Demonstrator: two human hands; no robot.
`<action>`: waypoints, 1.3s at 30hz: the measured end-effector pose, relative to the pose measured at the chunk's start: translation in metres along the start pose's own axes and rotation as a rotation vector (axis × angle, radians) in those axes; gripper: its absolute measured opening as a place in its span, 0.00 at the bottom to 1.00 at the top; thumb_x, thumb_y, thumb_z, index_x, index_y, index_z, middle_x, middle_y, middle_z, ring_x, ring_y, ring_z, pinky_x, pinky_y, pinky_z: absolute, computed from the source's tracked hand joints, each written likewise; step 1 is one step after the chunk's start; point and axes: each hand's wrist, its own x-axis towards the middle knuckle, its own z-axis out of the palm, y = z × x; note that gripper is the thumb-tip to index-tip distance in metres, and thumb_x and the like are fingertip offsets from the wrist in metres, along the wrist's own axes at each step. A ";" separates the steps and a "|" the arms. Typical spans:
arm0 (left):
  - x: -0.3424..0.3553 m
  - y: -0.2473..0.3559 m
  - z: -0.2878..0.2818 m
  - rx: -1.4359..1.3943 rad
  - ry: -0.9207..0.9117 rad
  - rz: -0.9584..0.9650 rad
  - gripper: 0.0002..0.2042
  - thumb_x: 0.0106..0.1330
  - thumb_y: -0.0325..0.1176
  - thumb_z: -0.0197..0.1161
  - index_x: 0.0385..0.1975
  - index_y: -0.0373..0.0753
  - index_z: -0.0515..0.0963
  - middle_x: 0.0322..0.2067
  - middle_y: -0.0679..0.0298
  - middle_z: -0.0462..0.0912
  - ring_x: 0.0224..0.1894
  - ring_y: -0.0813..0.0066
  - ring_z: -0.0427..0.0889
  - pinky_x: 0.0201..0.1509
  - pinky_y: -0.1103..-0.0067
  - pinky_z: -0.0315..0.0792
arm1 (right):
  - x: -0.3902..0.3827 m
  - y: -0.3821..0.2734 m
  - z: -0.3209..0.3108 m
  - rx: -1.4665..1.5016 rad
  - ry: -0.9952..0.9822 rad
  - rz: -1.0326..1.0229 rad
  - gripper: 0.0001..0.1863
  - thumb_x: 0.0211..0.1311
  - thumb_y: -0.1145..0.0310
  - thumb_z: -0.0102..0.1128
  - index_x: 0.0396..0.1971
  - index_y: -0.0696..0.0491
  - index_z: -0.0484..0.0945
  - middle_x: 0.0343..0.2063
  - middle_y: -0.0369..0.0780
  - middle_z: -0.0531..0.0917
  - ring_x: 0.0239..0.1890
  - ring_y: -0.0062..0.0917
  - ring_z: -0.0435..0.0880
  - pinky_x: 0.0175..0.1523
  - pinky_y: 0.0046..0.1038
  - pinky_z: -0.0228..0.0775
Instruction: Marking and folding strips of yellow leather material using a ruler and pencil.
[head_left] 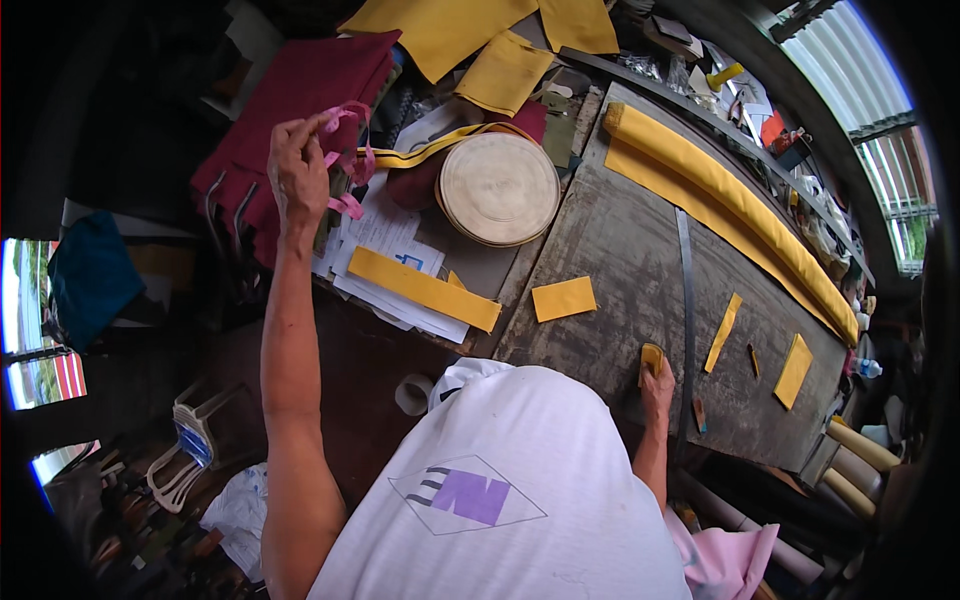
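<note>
My left hand (pixel 298 170) is raised at the far left of the table, its fingers pinched on a looped pink tape (pixel 347 206) that looks like a soft measuring tape. Behind it lies a stack of maroon cloth (pixel 310 85). Down by the table's near edge, my right hand (pixel 656 385) grips a small folded yellow fabric piece (pixel 652 356). Left of that hand, a yellow rectangle (pixel 564 299) lies flat on the dark tabletop (pixel 610 240). A long yellow strip (pixel 425 289) rests over papers (pixel 385 235) between my hands.
A round pale-topped stool or drum (pixel 499 189) stands mid-table. A long metal ruler (pixel 686 300) lies right of centre, near yellow pieces (pixel 722 333) and a small cutter-like tool (pixel 699 415). A yellow fabric roll (pixel 740 215) runs along the far right. A plastic chair (pixel 190 445) stands lower left.
</note>
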 end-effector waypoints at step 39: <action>-0.146 -0.119 0.127 0.231 -0.491 -0.149 0.11 0.58 0.27 0.57 0.40 0.31 0.77 0.43 0.44 0.77 0.48 0.44 0.77 0.52 0.58 0.71 | 0.005 0.008 0.003 0.008 0.000 -0.056 0.13 0.61 0.69 0.59 0.42 0.61 0.76 0.35 0.50 0.81 0.38 0.43 0.83 0.43 0.35 0.73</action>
